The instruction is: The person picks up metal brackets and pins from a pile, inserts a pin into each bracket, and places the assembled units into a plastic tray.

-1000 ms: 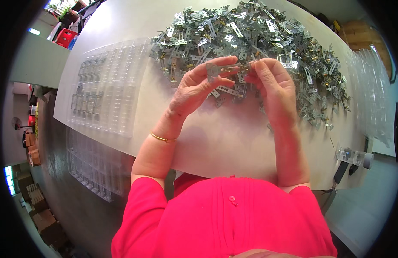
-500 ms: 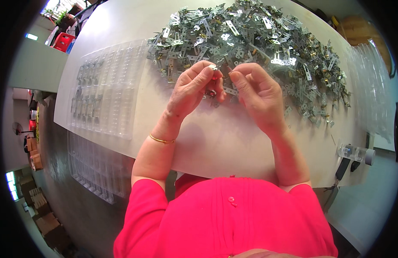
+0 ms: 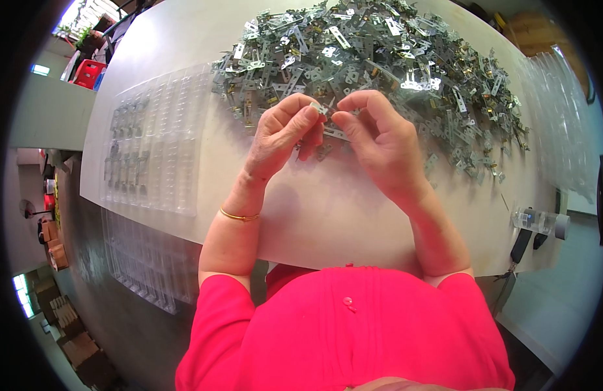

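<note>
Metal piece (image 3: 320,108), silvery and shiny where visible, is pinched in the left hand (image 3: 284,133), while whether the right hand (image 3: 384,142) beside it grips anything cannot be told.

The big messy heap of flat silver metal pieces (image 3: 386,62) is shiny and grey in places, with spots of gold. One little flat metal piece (image 3: 319,109) is silver too. The wide smooth table (image 3: 327,228) is creamy white. The flat see-through plastic tray (image 3: 174,140) has clear stripes and rows of grey bits (image 3: 129,167). The short-sleeved shirt (image 3: 392,332) is bright pinkish red, with thin lines down its front. The thin round bracelet (image 3: 240,217) is gold, and the see-through plastic bottle (image 3: 539,223) has a grey cap (image 3: 562,227)
</note>
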Demonstrator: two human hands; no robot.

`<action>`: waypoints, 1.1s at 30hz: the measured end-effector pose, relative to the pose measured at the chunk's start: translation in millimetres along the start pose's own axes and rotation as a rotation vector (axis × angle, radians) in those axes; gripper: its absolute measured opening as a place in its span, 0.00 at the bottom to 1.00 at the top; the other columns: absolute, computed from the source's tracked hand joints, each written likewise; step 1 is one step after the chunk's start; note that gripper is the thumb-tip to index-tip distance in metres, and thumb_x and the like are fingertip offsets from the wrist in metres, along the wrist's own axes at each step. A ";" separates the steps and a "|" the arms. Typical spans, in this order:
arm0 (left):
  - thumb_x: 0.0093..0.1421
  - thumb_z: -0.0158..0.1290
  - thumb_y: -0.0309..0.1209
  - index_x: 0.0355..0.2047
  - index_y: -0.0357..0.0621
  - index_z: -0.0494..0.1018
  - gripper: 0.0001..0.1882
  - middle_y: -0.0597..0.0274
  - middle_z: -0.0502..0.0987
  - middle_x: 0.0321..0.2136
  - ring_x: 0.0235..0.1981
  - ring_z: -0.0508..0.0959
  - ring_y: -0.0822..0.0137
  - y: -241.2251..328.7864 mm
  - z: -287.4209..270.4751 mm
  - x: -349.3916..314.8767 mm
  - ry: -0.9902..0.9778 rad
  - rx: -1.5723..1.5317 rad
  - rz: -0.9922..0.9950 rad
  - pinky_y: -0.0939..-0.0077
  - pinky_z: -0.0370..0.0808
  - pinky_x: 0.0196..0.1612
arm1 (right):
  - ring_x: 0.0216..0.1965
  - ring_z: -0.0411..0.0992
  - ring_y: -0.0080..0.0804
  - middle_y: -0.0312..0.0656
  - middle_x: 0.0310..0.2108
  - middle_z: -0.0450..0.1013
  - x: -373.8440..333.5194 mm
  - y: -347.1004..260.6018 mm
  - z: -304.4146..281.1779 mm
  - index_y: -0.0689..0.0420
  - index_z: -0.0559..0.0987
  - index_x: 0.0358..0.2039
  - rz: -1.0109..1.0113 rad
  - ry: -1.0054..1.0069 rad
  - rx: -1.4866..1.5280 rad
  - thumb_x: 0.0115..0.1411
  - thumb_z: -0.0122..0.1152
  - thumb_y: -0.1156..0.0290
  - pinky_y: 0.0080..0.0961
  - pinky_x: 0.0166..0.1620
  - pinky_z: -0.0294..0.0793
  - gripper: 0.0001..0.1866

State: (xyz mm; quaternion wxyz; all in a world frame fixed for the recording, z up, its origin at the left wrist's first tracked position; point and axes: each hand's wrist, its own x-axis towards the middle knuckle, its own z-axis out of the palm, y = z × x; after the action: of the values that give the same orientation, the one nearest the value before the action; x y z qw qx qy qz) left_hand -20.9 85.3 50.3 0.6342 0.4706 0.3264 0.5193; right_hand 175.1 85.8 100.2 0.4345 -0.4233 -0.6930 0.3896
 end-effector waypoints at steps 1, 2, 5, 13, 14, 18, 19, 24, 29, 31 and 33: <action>0.74 0.47 0.38 0.43 0.39 0.73 0.14 0.64 0.75 0.23 0.16 0.69 0.78 0.2 0.8 -1.0 -0.013 0.060 0.001 0.85 0.64 0.19 | 0.20 0.65 0.17 0.34 0.20 0.72 0.2 -0.4 -0.5 0.58 0.77 0.40 -0.001 -0.006 -0.039 0.66 0.63 0.73 0.19 0.25 0.65 0.05; 0.74 0.47 0.37 0.42 0.39 0.73 0.13 0.65 0.75 0.22 0.16 0.68 0.79 0.4 1.7 -2.2 -0.026 0.119 0.002 0.86 0.63 0.19 | 0.19 0.67 0.19 0.36 0.20 0.73 0.3 -0.4 -0.7 0.58 0.77 0.40 -0.003 -0.012 -0.077 0.66 0.63 0.74 0.20 0.25 0.67 0.05; 0.74 0.49 0.36 0.41 0.38 0.74 0.13 0.67 0.74 0.22 0.17 0.67 0.81 0.7 9.2 -0.8 -0.045 0.162 -0.007 0.86 0.62 0.19 | 0.19 0.71 0.25 0.38 0.20 0.74 0.0 4.3 3.1 0.58 0.76 0.41 -0.062 0.024 0.007 0.66 0.61 0.75 0.23 0.26 0.71 0.05; 0.74 0.49 0.35 0.41 0.37 0.74 0.12 0.68 0.74 0.22 0.18 0.67 0.82 3.5 11.9 -0.7 -0.055 0.264 -0.015 0.86 0.62 0.20 | 0.28 0.74 0.27 0.42 0.30 0.74 4.7 11.2 -0.4 0.60 0.80 0.36 -0.169 0.003 -0.124 0.65 0.61 0.73 0.26 0.32 0.74 0.04; 0.74 0.49 0.35 0.41 0.37 0.74 0.12 0.68 0.74 0.22 0.18 0.67 0.82 3.4 11.7 -1.2 -0.066 0.279 -0.025 0.86 0.62 0.20 | 0.30 0.74 0.26 0.42 0.33 0.73 4.9 10.9 -0.9 0.60 0.80 0.35 -0.129 0.005 -0.110 0.64 0.62 0.73 0.24 0.33 0.74 0.04; 0.73 0.50 0.34 0.40 0.38 0.73 0.11 0.67 0.74 0.22 0.17 0.67 0.82 4.6 17.6 -3.7 -0.113 0.278 -0.080 0.87 0.61 0.20 | 0.28 0.71 0.22 0.40 0.34 0.72 4.9 13.1 0.8 0.61 0.80 0.36 -0.021 0.035 0.017 0.65 0.63 0.72 0.22 0.31 0.72 0.05; 0.73 0.50 0.34 0.40 0.38 0.73 0.11 0.67 0.74 0.22 0.17 0.67 0.82 3.7 16.9 -3.5 -0.113 0.277 -0.080 0.87 0.61 0.20 | 0.28 0.69 0.19 0.37 0.32 0.72 5.6 13.9 1.7 0.61 0.80 0.36 -0.001 0.078 0.089 0.66 0.62 0.71 0.20 0.30 0.70 0.06; 0.74 0.47 0.39 0.40 0.39 0.73 0.15 0.65 0.75 0.20 0.13 0.67 0.79 2.8 2.3 0.1 -0.022 -0.003 -0.083 0.84 0.61 0.17 | 0.25 0.65 0.12 0.29 0.24 0.70 9.1 8.7 -5.1 0.61 0.79 0.35 0.153 0.064 0.257 0.69 0.60 0.69 0.16 0.27 0.66 0.08; 0.75 0.44 0.39 0.37 0.39 0.73 0.16 0.62 0.72 0.19 0.11 0.62 0.76 1.6 -3.3 2.2 0.002 -0.266 -0.077 0.80 0.58 0.16 | 0.22 0.62 0.11 0.25 0.21 0.67 7.3 4.6 -4.8 0.60 0.77 0.35 0.265 -0.017 0.292 0.70 0.59 0.69 0.16 0.25 0.63 0.08; 0.75 0.44 0.38 0.37 0.39 0.73 0.16 0.61 0.72 0.19 0.11 0.62 0.76 0.9 -5.9 2.5 -0.026 -0.304 -0.071 0.79 0.58 0.16 | 0.22 0.62 0.11 0.25 0.21 0.67 6.6 8.6 -1.0 0.60 0.77 0.35 0.248 -0.029 0.279 0.70 0.58 0.69 0.16 0.24 0.62 0.08; 0.75 0.43 0.38 0.37 0.39 0.73 0.16 0.61 0.72 0.19 0.11 0.61 0.76 0.4 -5.9 3.1 -0.052 -0.340 -0.065 0.79 0.59 0.16 | 0.22 0.61 0.10 0.25 0.21 0.67 6.3 15.0 1.8 0.60 0.78 0.36 0.206 -0.055 0.239 0.70 0.59 0.69 0.16 0.24 0.61 0.08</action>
State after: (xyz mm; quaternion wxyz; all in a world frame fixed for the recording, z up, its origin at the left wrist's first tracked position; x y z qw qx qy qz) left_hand -25.7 89.8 48.9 0.7293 0.3591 0.2323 0.5340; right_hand 175.5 96.4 87.7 0.4205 -0.4266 -0.6063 0.5232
